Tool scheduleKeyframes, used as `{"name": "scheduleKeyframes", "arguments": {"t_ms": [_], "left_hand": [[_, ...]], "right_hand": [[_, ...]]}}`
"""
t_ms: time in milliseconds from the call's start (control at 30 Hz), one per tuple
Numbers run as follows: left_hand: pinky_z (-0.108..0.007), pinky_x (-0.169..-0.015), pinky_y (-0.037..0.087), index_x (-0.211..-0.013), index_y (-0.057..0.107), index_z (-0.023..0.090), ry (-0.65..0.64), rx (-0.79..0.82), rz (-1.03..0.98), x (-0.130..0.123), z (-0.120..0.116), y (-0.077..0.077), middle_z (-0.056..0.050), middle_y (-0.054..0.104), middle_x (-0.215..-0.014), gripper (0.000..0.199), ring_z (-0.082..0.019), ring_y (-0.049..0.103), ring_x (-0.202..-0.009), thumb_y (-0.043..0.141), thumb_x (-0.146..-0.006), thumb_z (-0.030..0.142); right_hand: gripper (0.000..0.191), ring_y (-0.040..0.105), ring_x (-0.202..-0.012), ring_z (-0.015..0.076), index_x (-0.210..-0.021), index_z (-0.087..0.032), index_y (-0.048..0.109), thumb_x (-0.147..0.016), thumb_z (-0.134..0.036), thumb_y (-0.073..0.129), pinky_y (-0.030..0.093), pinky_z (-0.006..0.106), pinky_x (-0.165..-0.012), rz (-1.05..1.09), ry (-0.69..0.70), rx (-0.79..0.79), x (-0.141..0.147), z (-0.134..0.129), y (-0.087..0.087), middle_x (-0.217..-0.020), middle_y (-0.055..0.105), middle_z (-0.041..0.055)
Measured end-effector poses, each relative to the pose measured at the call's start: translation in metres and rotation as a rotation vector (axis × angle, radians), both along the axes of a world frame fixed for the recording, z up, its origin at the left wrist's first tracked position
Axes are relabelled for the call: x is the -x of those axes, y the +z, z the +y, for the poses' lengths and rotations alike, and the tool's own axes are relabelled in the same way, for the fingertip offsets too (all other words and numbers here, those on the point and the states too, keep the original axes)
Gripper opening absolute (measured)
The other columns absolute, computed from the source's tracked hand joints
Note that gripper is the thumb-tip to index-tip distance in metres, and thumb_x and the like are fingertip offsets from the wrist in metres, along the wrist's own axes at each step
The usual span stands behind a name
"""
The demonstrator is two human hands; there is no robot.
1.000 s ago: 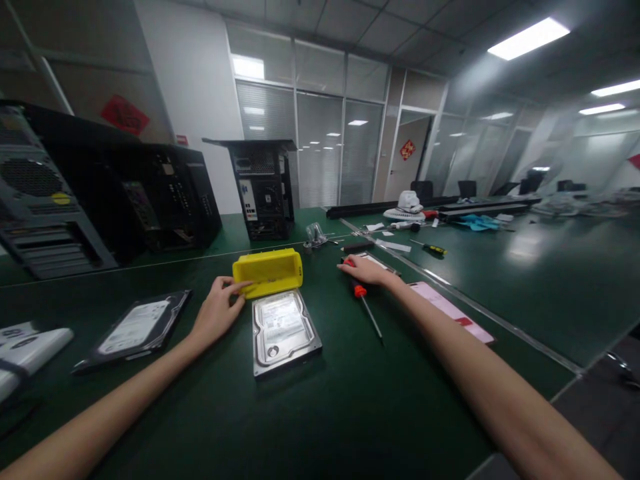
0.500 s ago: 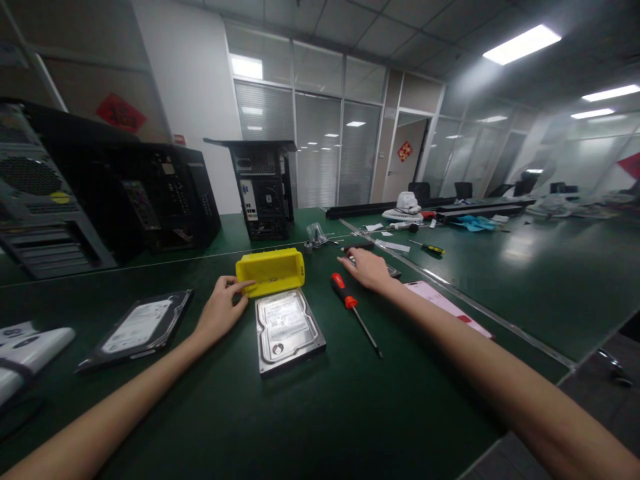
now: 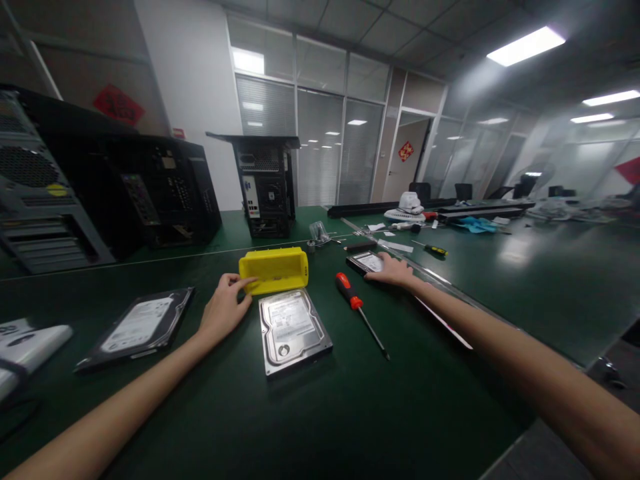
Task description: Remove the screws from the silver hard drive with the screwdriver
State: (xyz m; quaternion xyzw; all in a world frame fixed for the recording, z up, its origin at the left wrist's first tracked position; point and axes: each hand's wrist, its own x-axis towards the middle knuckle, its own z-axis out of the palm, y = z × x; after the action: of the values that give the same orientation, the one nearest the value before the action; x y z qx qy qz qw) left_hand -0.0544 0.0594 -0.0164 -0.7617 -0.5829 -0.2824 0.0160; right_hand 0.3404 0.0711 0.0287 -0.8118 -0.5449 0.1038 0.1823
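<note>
My left hand [image 3: 227, 307] is closed on the left edge of a yellow plastic bin [image 3: 274, 270], which lies with its opening facing me. Just in front of the bin is a silver hard drive [image 3: 293, 330], flat on the green table [image 3: 320, 420]. Farther right, my right hand [image 3: 393, 270] has its fingers on the right side of a small dark drive [image 3: 367, 262] with a white label; its fingertips are partly hidden. Between the silver drive and my right arm lies a red and black screwdriver [image 3: 363, 313], its tip pointing toward me.
A black hard drive [image 3: 143, 323] lies at the left, beside a white device [image 3: 35, 357]. Computer cases [image 3: 267, 187] stand along the back left. A pink item [image 3: 443, 320] is partly under my right arm. Beyond are a yellow and black screwdriver [image 3: 436, 251] and a white device [image 3: 407, 208].
My right hand has shifted right, from over the small drive to its right side, uncovering its label. My left hand remains at the bin's edge. The view has shifted slightly.
</note>
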Motion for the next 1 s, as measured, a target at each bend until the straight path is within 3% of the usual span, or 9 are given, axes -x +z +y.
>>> {"name": "scheduleKeyframes", "arguments": {"t_ms": [100, 200, 333, 400, 467, 600, 767, 867, 1000], "left_hand": [[-0.038, -0.082, 0.051, -0.121, 0.059, 0.022, -0.016, 0.006, -0.042, 0.003, 0.004, -0.003, -0.008, 0.044, -0.113, 0.042, -0.024, 0.058, -0.095, 0.046, -0.082, 0.029], [-0.038, -0.083, 0.051, -0.121, 0.059, 0.021, -0.021, 0.013, -0.068, 0.005, 0.007, -0.005, -0.008, 0.044, -0.113, 0.042, -0.023, 0.060, -0.091, 0.046, -0.082, 0.028], [-0.038, -0.082, 0.051, -0.121, 0.059, 0.021, -0.026, 0.014, -0.088, 0.005, 0.008, -0.006, -0.008, 0.044, -0.113, 0.042, -0.022, 0.060, -0.091, 0.047, -0.081, 0.027], [-0.038, -0.083, 0.051, -0.121, 0.059, 0.021, -0.031, 0.014, -0.099, 0.005, 0.007, -0.006, -0.008, 0.044, -0.112, 0.042, -0.022, 0.059, -0.091, 0.048, -0.081, 0.026], [-0.039, -0.084, 0.051, -0.121, 0.059, 0.021, -0.036, 0.013, -0.105, 0.005, 0.007, -0.006, -0.008, 0.044, -0.113, 0.042, -0.023, 0.059, -0.092, 0.048, -0.081, 0.026], [-0.039, -0.084, 0.051, -0.121, 0.059, 0.021, -0.037, 0.013, -0.107, 0.005, 0.007, -0.006, -0.008, 0.044, -0.113, 0.042, -0.022, 0.060, -0.091, 0.048, -0.081, 0.026], [-0.037, -0.083, 0.051, -0.119, 0.060, 0.021, -0.032, 0.015, -0.107, 0.005, 0.007, -0.006, -0.008, 0.044, -0.112, 0.041, -0.022, 0.060, -0.091, 0.049, -0.080, 0.027], [-0.037, -0.083, 0.051, -0.120, 0.059, 0.020, -0.040, 0.023, -0.113, 0.004, 0.007, -0.005, -0.008, 0.044, -0.113, 0.042, -0.022, 0.060, -0.092, 0.048, -0.081, 0.027], [-0.038, -0.084, 0.051, -0.119, 0.060, 0.021, -0.049, 0.011, -0.131, 0.004, 0.006, -0.006, -0.008, 0.044, -0.112, 0.041, -0.022, 0.060, -0.091, 0.048, -0.080, 0.027]], "right_hand": [[0.062, 0.051, -0.113, 0.0259, -0.132, -0.018, 0.043, -0.079, -0.045, 0.061, 0.044, 0.043, -0.093, 0.235, 0.089, 0.020, -0.012, -0.006, 0.019, -0.130, 0.049, 0.0133], [0.057, 0.061, -0.095, 0.0230, -0.124, -0.013, 0.052, -0.085, -0.054, 0.041, 0.049, 0.037, -0.081, 0.508, 0.212, 0.085, -0.029, -0.017, 0.047, -0.110, 0.063, 0.0144], [0.072, 0.061, -0.092, 0.0230, -0.141, -0.015, 0.029, -0.087, -0.060, 0.011, 0.048, 0.039, -0.077, 0.766, 0.353, 0.024, -0.042, -0.038, 0.086, -0.113, 0.061, 0.0144], [0.075, 0.059, -0.094, 0.0238, -0.145, -0.019, 0.018, -0.085, -0.063, 0.004, 0.046, 0.041, -0.077, 0.875, 0.435, -0.042, -0.042, -0.047, 0.099, -0.120, 0.058, 0.0129], [0.075, 0.058, -0.094, 0.0242, -0.145, -0.020, 0.017, -0.084, -0.063, 0.004, 0.044, 0.043, -0.078, 0.990, 0.485, -0.099, -0.038, -0.053, 0.107, -0.122, 0.056, 0.0126], [0.070, 0.055, -0.094, 0.0242, -0.140, -0.021, 0.028, -0.083, -0.061, 0.019, 0.041, 0.043, -0.082, 1.262, 0.513, -0.127, -0.034, -0.057, 0.114, -0.121, 0.056, 0.0119], [0.066, 0.057, -0.092, 0.0256, -0.134, -0.023, 0.034, -0.081, -0.062, 0.025, 0.043, 0.045, -0.081, 1.261, 0.465, -0.081, -0.033, -0.058, 0.115, -0.113, 0.060, 0.0111], [0.062, 0.058, -0.089, 0.0237, -0.124, -0.023, 0.041, -0.079, -0.064, 0.027, 0.044, 0.042, -0.079, 1.134, 0.389, -0.002, -0.027, -0.053, 0.106, -0.105, 0.062, 0.0099], [0.060, 0.059, -0.082, 0.0209, -0.108, -0.018, 0.051, -0.076, -0.064, 0.031, 0.047, 0.036, -0.074, 0.795, 0.221, 0.088, -0.012, -0.038, 0.078, -0.095, 0.063, 0.0109]]}}
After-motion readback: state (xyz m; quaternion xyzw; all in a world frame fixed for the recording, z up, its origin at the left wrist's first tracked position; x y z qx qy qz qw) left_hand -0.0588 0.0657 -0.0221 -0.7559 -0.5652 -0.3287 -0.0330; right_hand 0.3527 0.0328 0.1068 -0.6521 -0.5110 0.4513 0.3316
